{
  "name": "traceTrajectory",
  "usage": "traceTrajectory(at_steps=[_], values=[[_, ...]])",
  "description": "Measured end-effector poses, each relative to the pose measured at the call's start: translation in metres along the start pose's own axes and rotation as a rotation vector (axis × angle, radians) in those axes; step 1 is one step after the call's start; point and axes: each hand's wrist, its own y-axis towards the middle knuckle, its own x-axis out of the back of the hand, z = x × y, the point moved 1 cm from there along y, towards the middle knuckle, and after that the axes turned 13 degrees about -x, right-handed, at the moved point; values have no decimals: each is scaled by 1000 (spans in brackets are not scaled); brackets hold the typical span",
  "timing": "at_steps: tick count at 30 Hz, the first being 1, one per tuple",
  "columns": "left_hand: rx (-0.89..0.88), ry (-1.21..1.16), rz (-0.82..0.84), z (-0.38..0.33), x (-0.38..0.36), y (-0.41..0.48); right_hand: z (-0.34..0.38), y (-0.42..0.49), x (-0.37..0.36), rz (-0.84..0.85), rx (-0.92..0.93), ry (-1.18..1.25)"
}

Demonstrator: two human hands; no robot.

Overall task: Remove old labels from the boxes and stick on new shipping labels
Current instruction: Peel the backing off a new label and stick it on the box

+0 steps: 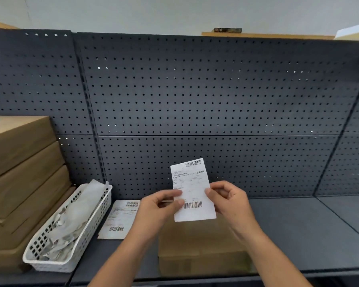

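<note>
A: Where is the shipping label (192,189) held?
B: It is pinched at both edges by the left hand (160,206) and right hand (228,199), above the box (201,251).
A: What is risked?
B: It could be creased or stuck crooked if tugged unevenly. Barcodes are seen; the print cannot be read.

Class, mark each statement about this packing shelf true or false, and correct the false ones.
1. The left hand and right hand both pinch the label. True.
2. The label is stuck on the box. False: it is held up above the box.
3. The basket is empty. False: it holds crumpled paper.
4. A second label lies on the shelf between basket and box. True.
</note>
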Motion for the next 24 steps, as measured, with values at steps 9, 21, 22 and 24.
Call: traceTrajectory(at_steps=[9,21,22,24], values=[[-28,365,150,40,-21,16,-48,27,34,-104,18,-291],[-48,426,175,65,-19,15,-66,28,43,-25,-11,-308],[-50,435,179,66,-19,14,-67,27,43,-23,-7,-316],[-55,448,185,67,-18,14,-69,26,43,-20,-6,-335]])
